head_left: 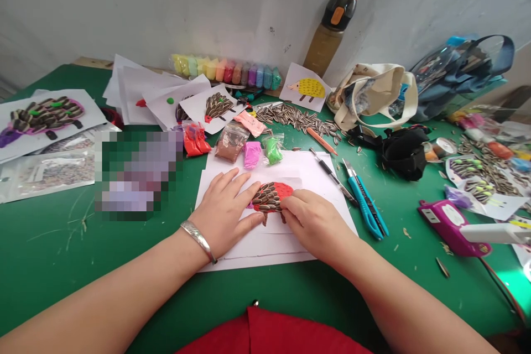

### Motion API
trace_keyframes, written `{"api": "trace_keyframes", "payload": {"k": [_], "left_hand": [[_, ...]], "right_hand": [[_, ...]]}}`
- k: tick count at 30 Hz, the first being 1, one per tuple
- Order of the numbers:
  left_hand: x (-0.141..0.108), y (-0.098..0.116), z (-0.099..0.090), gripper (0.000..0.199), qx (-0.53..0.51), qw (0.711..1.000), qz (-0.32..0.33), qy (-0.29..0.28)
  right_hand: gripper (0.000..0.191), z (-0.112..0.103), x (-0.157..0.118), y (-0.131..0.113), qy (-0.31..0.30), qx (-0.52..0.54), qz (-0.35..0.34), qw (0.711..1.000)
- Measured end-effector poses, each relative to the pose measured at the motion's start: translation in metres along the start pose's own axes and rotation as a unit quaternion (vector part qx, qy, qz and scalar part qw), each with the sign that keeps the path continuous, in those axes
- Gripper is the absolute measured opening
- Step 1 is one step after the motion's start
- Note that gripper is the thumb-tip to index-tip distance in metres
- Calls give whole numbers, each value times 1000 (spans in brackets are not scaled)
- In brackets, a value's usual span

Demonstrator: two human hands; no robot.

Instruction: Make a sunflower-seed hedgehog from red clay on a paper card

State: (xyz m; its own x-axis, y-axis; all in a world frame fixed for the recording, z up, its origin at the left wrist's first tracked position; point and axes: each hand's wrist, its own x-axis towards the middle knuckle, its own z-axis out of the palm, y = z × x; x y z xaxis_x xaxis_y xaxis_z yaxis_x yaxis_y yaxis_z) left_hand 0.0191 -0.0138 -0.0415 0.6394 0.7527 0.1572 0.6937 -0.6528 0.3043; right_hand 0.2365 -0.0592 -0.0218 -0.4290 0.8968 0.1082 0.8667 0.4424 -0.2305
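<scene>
A hedgehog picture [267, 197] lies on white paper [261, 240], its red clay body partly covered with rows of striped sunflower seeds. My left hand [226, 210] rests flat on the sheet at the picture's left side, fingers spread, with a silver bangle at the wrist. At the right edge of the seeds, my right hand [311, 218] has thumb and fingers pinched together against the red clay. Whatever sits between those fingertips is hidden. Just above the picture are small packets of brown clay [231, 142], pink clay [252, 155] and green clay [273, 150].
Loose sunflower seeds [296, 116] are heaped behind the sheet. A pen [332, 174] and a blue craft knife [365, 202] lie at the right. A bottle [329, 33], a cloth bag [373, 97] and a magenta device [450, 221] stand farther off. Finished pictures [45, 116] lie left.
</scene>
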Motion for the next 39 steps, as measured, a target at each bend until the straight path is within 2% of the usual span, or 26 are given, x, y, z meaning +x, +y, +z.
{"api": "trace_keyframes", "payload": {"k": [9,13,19,24,28,34,39], "left_hand": [[0,1,-1,54,-3,1000,-3,-4],[0,0,0,53,-3,1000,-2,6],[0,-1,-2,54,7,1000,5,-1],[1,-1,-4,57,12,1000,4,-17],[0,-2,-3,58,4,1000,3,-23],[-2,0,-8,55,14,999,-1,34],[0,7,-21,51,45,998,14,34]], "right_hand": [[24,5,0,3,2,-19,-74,997],[25,2,0,5,8,15,-48,999],[23,-5,-2,7,2,83,29,996],[22,-2,0,5,-17,67,13,998],[21,-5,0,7,-5,85,33,996],[19,-11,-1,12,4,111,60,992],[21,-11,0,10,-3,121,41,992]]}}
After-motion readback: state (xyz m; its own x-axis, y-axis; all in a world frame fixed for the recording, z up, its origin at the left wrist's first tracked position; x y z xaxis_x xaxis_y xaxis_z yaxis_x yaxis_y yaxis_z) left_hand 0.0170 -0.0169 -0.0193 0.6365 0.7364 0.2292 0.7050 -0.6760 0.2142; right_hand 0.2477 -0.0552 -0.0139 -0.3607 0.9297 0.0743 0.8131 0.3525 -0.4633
